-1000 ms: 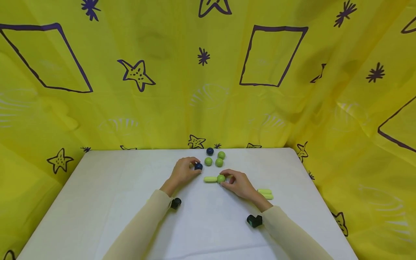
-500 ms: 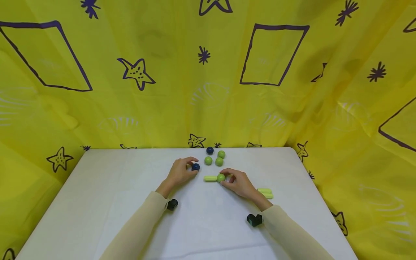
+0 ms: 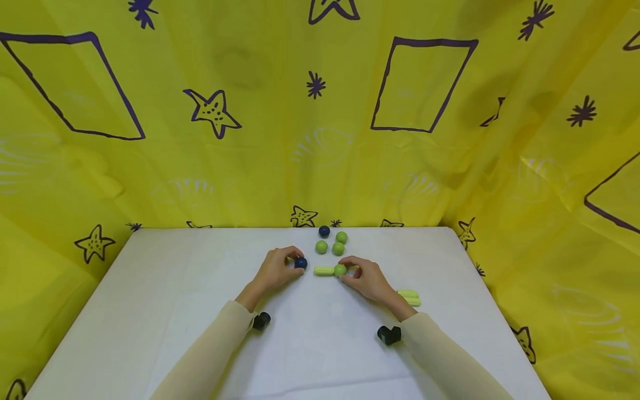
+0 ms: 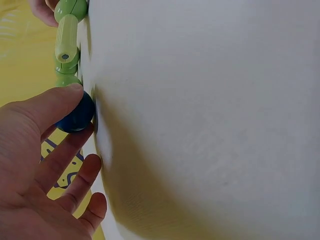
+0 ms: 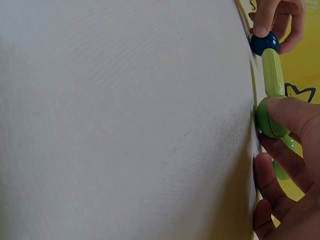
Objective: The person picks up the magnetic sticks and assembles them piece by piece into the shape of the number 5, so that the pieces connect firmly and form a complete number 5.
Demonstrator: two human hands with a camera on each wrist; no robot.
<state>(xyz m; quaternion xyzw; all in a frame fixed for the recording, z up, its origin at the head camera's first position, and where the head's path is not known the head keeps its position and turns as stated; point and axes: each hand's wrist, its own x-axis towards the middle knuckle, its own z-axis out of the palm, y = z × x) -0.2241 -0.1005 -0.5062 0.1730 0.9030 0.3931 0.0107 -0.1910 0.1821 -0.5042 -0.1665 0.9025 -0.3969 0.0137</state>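
Note:
My left hand (image 3: 274,270) pinches a dark blue ball (image 3: 300,263) between thumb and fingertips, close over the white table. Just right of it, my right hand (image 3: 368,279) pinches a green ball (image 3: 340,270). A pale green ribbed rod (image 3: 324,271) sticks out of that ball toward the blue one, its end facing left. In the left wrist view the rod's tip (image 4: 65,56) shows a small dark round spot. A gap separates rod and blue ball in the head view.
Behind the hands stand three loose green balls (image 3: 321,246) and another dark blue ball (image 3: 324,231). More pale green rods (image 3: 408,298) lie beside the right wrist. The white table (image 3: 320,344) ends at a yellow patterned curtain (image 3: 270,139) at the back and sides.
My left hand drew back to the left with the blue ball, then came slightly nearer the front edge. The right hand keeps its hold on the green ball with the rod, almost in place.

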